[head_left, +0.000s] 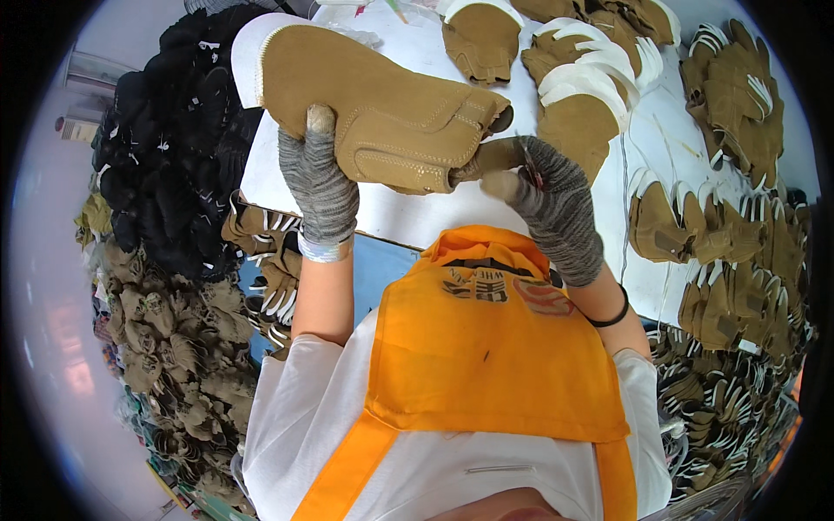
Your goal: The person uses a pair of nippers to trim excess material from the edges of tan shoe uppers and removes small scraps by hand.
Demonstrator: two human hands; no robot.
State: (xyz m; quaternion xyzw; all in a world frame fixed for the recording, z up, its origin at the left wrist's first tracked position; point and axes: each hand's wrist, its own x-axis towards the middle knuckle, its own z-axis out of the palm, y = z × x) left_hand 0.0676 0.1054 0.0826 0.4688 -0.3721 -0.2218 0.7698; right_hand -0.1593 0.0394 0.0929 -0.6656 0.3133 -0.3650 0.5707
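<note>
A brown boot upper (391,108) with pale stitching and a white toe edge is held up over the white table. My left hand (320,187), in a grey knitted glove with bare fingertips, grips it near the white-edged end, thumb on the near face and the other fingers hidden behind. At the opposite, narrower end, my right hand (560,213), gloved alike, pinches the edge between thumb and fingers. Something small and dark with a reddish spot shows at the right palm; I cannot make out what it is.
Similar brown uppers (578,108) lie on the white table (417,213) at the far side, with stacked ones (704,226) to the right. Black pieces (178,148) are heaped at the left, above a pile of grey-brown ones (178,347). I wear an orange apron (495,365).
</note>
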